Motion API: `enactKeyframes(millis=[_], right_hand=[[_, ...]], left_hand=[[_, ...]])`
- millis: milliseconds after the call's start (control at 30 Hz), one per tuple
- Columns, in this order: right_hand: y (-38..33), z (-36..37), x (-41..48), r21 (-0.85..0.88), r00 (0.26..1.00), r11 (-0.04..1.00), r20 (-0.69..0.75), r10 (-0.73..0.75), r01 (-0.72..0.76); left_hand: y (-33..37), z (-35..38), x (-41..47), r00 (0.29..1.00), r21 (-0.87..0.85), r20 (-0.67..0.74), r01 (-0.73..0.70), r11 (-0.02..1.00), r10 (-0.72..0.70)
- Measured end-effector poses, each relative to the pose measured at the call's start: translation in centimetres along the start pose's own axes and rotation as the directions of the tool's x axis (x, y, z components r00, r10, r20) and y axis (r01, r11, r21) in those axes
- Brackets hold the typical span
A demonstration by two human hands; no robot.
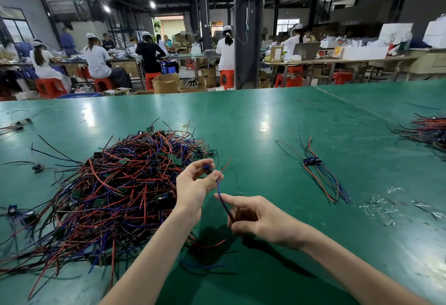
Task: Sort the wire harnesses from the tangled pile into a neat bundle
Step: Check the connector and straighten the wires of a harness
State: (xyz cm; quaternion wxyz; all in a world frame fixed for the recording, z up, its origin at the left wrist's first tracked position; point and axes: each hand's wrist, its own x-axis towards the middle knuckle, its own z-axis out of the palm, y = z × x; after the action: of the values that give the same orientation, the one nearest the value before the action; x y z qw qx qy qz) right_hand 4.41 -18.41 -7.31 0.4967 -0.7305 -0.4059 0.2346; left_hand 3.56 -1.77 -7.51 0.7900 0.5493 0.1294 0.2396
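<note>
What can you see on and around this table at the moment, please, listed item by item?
table: one, green, foreground
tangled pile: one, red, black and blue wires, left of centre
neat bundle: one, small, red, black and blue, right of centre
held harness: one, blue connector and wire, between both hands
second pile: one, red and black, right edge
stray harnesses: several, dark, left edge
plastic scraps: many, clear, near right
stools: several, red, background
people: several, seated at far benches
left hand: one, pinches the connector
right hand: one, pinches the blue wire
</note>
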Motion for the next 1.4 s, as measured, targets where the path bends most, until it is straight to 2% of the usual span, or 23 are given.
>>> enactKeyframes(millis=[233,333,433,533,633,800,933,1000,1133,1267,1400], right_hand=[[-0.3,-0.1,-0.2,0.037,0.998,0.998,0.052,0.04,-0.042],[-0.2,0.2,-0.2,0.126,0.993,0.986,0.058,0.1,-0.107],[0.0,0.1,-0.3,0.363,0.962,0.891,0.099,0.253,-0.272],[0.0,-0.3,-0.1,0.467,0.92,0.794,0.152,0.362,-0.39],[-0.4,-0.2,-0.3,0.436,0.932,0.823,0.155,0.328,-0.363],[-0.5,-0.3,-0.4,0.302,0.984,0.94,0.116,0.133,-0.162],[0.1,-1.4,-0.5,0.201,0.969,0.963,0.204,0.138,-0.179],[0.3,-2.3,-0.5,0.219,0.962,0.953,0.218,0.164,-0.212],[0.4,-4.7,-0.3,0.335,0.951,0.89,0.105,0.29,-0.309],[1.6,-5.5,0.4,0.493,0.904,0.829,-0.173,0.39,-0.264],[2.1,-4.6,0.8,0.518,0.884,0.82,-0.228,0.407,-0.244]], left_hand=[[-0.5,0.1,0.0,0.999,-0.022,-0.019,0.036,0.999,-0.036],[-0.6,0.3,-0.2,0.998,0.018,-0.059,0.0,1.0,0.001],[-0.3,0.3,-0.4,0.994,0.013,-0.096,-0.057,0.998,0.058],[-0.1,0.3,-0.5,0.991,0.005,-0.107,-0.085,0.996,0.085],[-0.2,0.5,-0.7,0.992,0.014,-0.113,-0.061,0.998,0.063],[0.0,0.5,-0.5,0.995,-0.076,-0.101,-0.01,0.997,0.002],[-0.4,1.1,-0.9,0.999,-0.101,-0.012,0.039,0.994,-0.041],[-0.6,1.5,-1.3,0.995,-0.135,0.059,0.086,0.987,-0.078],[-0.8,1.9,-1.9,0.966,-0.137,0.202,0.194,0.971,-0.164],[-1.3,2.3,-2.6,0.919,-0.02,0.312,0.262,0.965,-0.243],[-1.9,2.5,-3.2,0.89,0.109,0.362,0.254,0.961,-0.276]])
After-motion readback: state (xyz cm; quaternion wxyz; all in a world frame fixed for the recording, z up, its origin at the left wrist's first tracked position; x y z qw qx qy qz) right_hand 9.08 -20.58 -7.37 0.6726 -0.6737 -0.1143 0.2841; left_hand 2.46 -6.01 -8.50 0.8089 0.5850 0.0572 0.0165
